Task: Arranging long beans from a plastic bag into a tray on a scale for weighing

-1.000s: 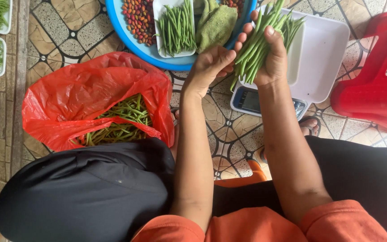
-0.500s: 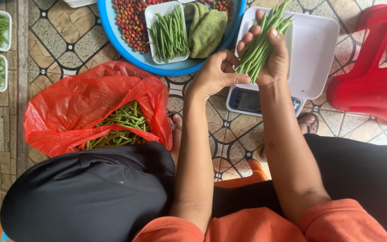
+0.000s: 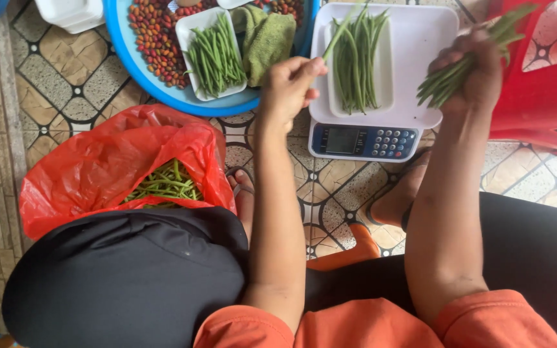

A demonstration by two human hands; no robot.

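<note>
Patterned floor tiles carried everything, and the person sat low over them. Left fingers were pinched together on a single long green bean, its free end slanting up and away from them over the white foam tray of beans that sat on the digital scale. Right of that tray, the right hand was clamped around a bundle of beans, tips fanning out beyond the fingers on both sides. Left of the left fingers lay a blue basin holding red chillies, a second tray of beans and a ridged green gourd; nearer the body, a red plastic bag gaped over more beans. Such beans seemed light, slender and bendy, likely to snap if folded hard, so a loose grip around the middle of a bunch, or a pinch near one end of a single pod, would probably suit them.
</note>
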